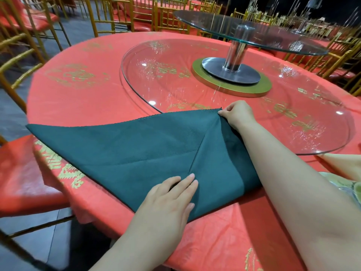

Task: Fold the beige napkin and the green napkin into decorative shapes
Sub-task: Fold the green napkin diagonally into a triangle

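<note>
Left hand (170, 194) flat, open on green napkin (127, 149) at desk (88, 106) near edge; right hand (237, 114) grip pinching its far corner.

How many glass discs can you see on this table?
2. A large glass disc lies flat on the red tablecloth, its near edge under the green napkin. A smaller glass disc sits raised on the metal post above it. None seems hidden.

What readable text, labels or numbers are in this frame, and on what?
None readable.
Red tablecloth: gold printed emblems and character-like motifs, too stylised and blurred to read.
Tablecloth's front overhang: more gold print, distorted, unreadable.
Green napkin: plain, no label.
Glass turntable: no markings visible.
</note>
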`<state>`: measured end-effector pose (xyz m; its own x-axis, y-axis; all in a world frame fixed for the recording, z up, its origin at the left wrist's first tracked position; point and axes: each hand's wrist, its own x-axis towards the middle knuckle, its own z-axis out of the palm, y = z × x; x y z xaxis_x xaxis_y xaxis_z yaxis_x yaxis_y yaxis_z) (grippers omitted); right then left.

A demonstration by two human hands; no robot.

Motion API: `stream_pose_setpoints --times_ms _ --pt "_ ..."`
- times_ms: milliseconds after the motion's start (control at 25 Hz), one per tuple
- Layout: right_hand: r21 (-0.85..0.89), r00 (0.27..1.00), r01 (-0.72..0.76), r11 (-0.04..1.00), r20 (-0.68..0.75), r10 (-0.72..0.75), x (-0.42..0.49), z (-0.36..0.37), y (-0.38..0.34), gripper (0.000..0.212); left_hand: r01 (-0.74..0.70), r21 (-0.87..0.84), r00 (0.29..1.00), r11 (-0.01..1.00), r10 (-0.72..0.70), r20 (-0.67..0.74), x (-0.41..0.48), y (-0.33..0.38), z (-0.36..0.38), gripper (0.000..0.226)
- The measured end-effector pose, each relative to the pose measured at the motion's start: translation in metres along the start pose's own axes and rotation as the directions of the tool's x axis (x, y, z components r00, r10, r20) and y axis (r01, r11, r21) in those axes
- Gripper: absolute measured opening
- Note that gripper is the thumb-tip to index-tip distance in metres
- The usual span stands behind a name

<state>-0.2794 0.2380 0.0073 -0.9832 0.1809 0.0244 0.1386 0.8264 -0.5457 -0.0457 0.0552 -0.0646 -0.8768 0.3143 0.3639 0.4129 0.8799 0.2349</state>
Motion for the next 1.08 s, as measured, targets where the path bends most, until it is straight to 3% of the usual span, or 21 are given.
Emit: stream_pose_setpoints --times_ms 120,200,320,400,520,640,760,920,1080 --pt "-0.154 0.999 0.013 0.988 -0.050 -0.021 -0.005 0.000 -0.006 0.034 -0.006 0.018 0.999 1.000 0.006 0.036 0.000 0.003 -0.001 0.047" --pt "-0.228 0.966 0.185 0.956 -0.137 -0.219 -0.034 -0.003 -0.017 0.033 0.009 0.007 0.998 1.000 -0.010 0.067 0.000 0.003 -0.002 0.049" --pt "-0.197 0.804 0.563 0.803 -0.093 -0.587 -0.120 0.000 -0.019 0.019 0.014 0.010 0.998 1.000 -0.015 0.064 0.001 0.003 -0.003 0.049" --pt "-0.126 0.740 0.671 0.731 0.050 -0.671 -0.180 0.005 -0.002 0.022 -0.002 0.031 0.998 1.000 0.000 0.056 0.001 0.004 -0.003 0.049" --pt "-0.073 0.772 0.622 0.779 0.222 -0.595 -0.214 0.017 0.032 0.049 0.000 0.059 0.997 0.998 -0.004 0.078 0.001 0.005 -0.005 0.050" --pt "-0.156 0.806 0.565 0.810 0.313 -0.502 -0.213 0.022 0.048 0.077 0.014 0.053 0.990 0.999 -0.021 0.137 0.002 0.003 -0.009 0.053" --pt "-0.251 0.792 0.580 0.775 0.395 -0.466 -0.213 0.020 0.049 0.085 0.002 0.050 0.963 0.999 -0.015 0.269 0.008 -0.002 -0.024 0.064" --pt "-0.270 0.799 0.566 0.779 0.414 -0.437 -0.218 0.014 0.043 0.093 -0.031 0.024 0.881 0.999 0.015 0.473 0.019 -0.018 -0.035 0.100" --pt "-0.307 0.800 0.569 0.763 0.419 -0.429 -0.212 0.012 0.050 0.084 -0.109 0.022 0.823 0.994 0.078 0.562 0.026 -0.026 -0.035 0.108"
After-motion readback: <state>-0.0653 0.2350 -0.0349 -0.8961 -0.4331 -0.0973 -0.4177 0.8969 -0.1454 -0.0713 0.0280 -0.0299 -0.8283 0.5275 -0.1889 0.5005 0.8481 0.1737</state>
